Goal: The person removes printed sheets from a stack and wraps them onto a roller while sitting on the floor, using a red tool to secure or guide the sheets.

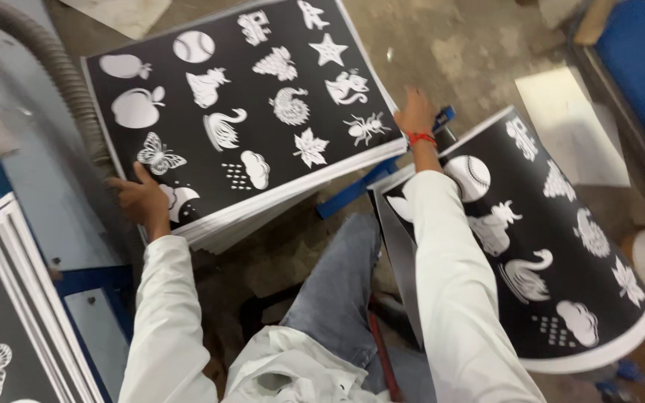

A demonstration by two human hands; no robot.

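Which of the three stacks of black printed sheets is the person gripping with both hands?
The middle stack: the left hand and right hand grip its opposite corners. The right stack and left stack go untouched.

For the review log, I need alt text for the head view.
A person in white sleeves grips a thick stack of black sheets printed with white silhouettes, left hand at its near corner, right hand at its far edge. A second stack lies beside it.
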